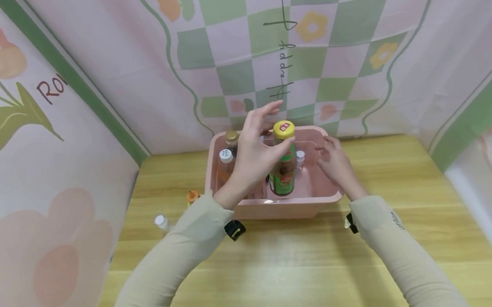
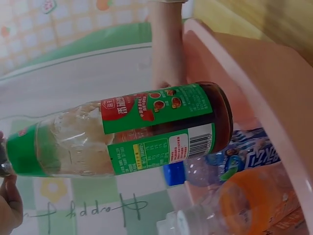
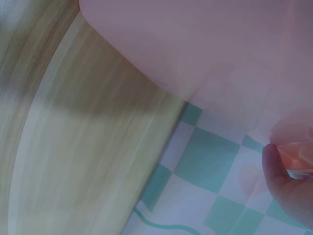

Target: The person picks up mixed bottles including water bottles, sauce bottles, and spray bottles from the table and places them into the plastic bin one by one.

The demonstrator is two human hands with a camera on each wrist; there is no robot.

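My left hand [image 1: 261,152] grips a glass ketchup bottle [image 1: 282,172] by its yellow cap, thumb on the near side. The bottle is upright over the pink bin [image 1: 312,209]; its green label [image 2: 156,105] and dark base show in the left wrist view. Loosely bent, the fingers of my right hand [image 1: 336,162] lie at the bin's right rim, thumb apart from them. In the right wrist view, part of that hand [image 3: 288,191] is beside a shiny reddish patch that I cannot identify.
White-capped [image 1: 226,156] and gold-capped [image 1: 231,137] bottles stand at the bin's left; a small white-capped bottle [image 1: 300,157] is farther right. On the table left of the bin are an orange-topped bottle [image 1: 192,196] and a small white-capped bottle [image 1: 162,222]. A patterned curtain [image 1: 273,63] hangs behind.
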